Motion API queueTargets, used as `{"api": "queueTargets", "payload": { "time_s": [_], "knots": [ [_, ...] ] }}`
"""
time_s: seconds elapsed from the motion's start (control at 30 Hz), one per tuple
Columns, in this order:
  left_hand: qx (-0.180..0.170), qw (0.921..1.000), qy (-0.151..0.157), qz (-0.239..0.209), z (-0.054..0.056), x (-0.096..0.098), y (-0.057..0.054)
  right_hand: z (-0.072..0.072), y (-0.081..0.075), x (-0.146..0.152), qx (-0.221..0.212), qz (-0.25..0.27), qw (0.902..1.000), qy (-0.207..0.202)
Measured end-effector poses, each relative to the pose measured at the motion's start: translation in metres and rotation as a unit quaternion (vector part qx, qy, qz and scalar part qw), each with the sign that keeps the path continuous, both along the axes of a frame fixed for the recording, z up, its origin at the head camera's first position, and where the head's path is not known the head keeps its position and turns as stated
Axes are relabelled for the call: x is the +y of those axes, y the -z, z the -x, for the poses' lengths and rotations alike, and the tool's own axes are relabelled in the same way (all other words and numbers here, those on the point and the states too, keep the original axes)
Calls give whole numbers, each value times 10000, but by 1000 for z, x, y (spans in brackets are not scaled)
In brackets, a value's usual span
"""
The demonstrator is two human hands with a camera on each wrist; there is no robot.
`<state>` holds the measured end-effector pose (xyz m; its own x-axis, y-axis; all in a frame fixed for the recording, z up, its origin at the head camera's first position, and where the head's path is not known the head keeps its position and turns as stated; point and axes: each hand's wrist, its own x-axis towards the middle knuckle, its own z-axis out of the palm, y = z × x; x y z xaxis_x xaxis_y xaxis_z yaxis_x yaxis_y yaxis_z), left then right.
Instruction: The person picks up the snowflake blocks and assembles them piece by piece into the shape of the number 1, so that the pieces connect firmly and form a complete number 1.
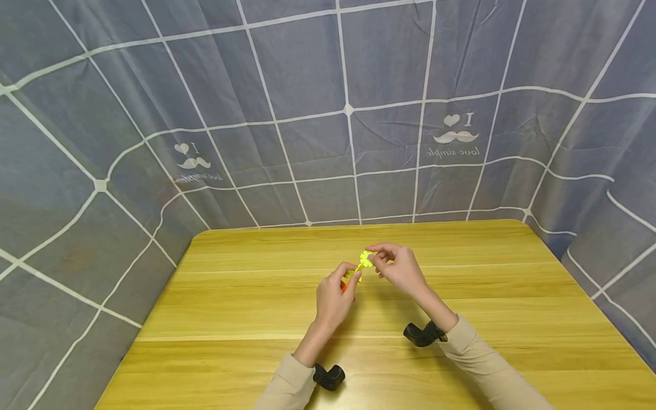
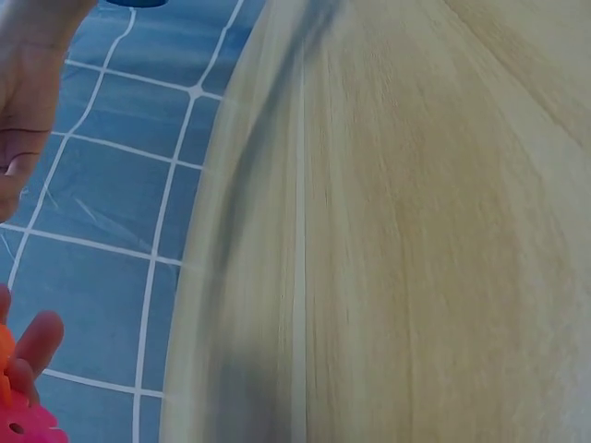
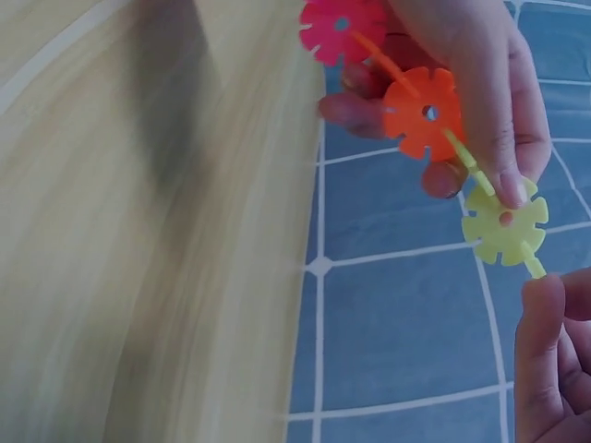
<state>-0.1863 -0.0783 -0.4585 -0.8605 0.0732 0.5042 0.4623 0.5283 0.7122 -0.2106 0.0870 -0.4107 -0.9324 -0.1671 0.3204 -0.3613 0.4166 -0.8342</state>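
Note:
A chain of notched, flower-shaped plastic discs stretches between both hands above the table. In the right wrist view a pink disc [image 3: 320, 37], an orange disc [image 3: 406, 115] and a yellow disc [image 3: 485, 226] face the camera, with discs seen edge-on linking them. My left hand [image 1: 330, 296] pinches the yellow disc, thumb on its face, while the orange part passes along its fingers. At the chain's far end, my right hand [image 1: 402, 270] pinches another yellow disc [image 1: 365, 259], joined to the first one. The left wrist view catches only the pink disc [image 2: 35, 420] and some fingertips.
Beneath the hands lies a wood-grain table [image 1: 246, 307]. A grey curtain [image 1: 307, 74] with white grid lines hangs behind it and along both sides. Black wrist cameras sit on the left wrist [image 1: 329, 377] and right wrist [image 1: 422, 335].

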Motion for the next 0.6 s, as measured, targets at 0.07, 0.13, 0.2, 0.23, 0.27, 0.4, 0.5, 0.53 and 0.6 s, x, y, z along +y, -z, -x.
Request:
{"api": "queueTargets", "payload": {
  "time_s": [0.07, 0.13, 0.2, 0.23, 0.27, 0.4, 0.5, 0.53, 0.6],
  "knots": [
    [94, 9999, -34, -13, -1, 1, 0, 0, -2, 0, -8, 22, 10000, -7],
    [175, 9998, -50, -71, -1, 2, -1, 0, -3, -1, -36, 107, 9999, -50],
    [228, 9996, -44, -176, -2, 3, 0, 1, -4, -2, -84, 150, 9998, -87],
    [239, 9994, -36, -235, -2, 4, 1, 0, -5, -3, -127, 165, 9997, -90],
    [239, 9993, -15, -292, -2, 4, 1, 1, -5, -4, -156, 176, 9997, -96],
    [218, 9991, -4, -355, -3, 5, 2, 1, -4, -6, -242, 167, 9995, -100],
    [209, 9993, 0, -299, -3, 6, 3, 1, -2, -4, -275, 196, 9994, -96],
    [207, 9994, 1, -278, -3, 6, 3, 2, -2, -4, -289, 193, 9993, -99],
    [167, 9995, 13, -255, -2, 6, 3, 2, -1, -3, -319, 165, 9993, -99]
  ]
}}
